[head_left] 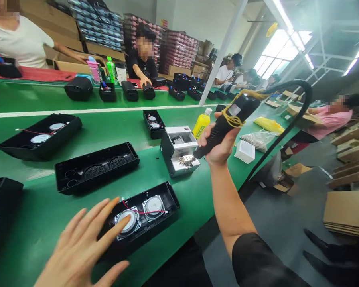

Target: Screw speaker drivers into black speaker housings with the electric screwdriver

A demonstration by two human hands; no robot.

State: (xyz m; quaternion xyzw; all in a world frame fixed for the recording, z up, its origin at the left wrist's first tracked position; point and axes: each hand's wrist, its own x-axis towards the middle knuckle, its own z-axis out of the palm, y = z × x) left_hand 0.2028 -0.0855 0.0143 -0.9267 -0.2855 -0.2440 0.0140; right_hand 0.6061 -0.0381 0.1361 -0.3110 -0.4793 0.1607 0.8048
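Note:
My left hand (83,247) is open, fingers spread, hovering over the near end of a black speaker shell (146,217) that holds two round silver drivers with a red wire. My right hand (217,145) grips a black electric screwdriver (227,121) with a yellow cord wrapped round it and a thick black cable arching off to the right. The screwdriver's tip points down at a small silver screw-feeder box (179,149) on the green table (179,199).
More black speaker shells lie on the green table: one with grilles (95,167), one at left (40,137), a small one (153,123). A yellow bottle (202,122), white box (245,151) and bag sit near the feeder. Other people work across the belt and at right.

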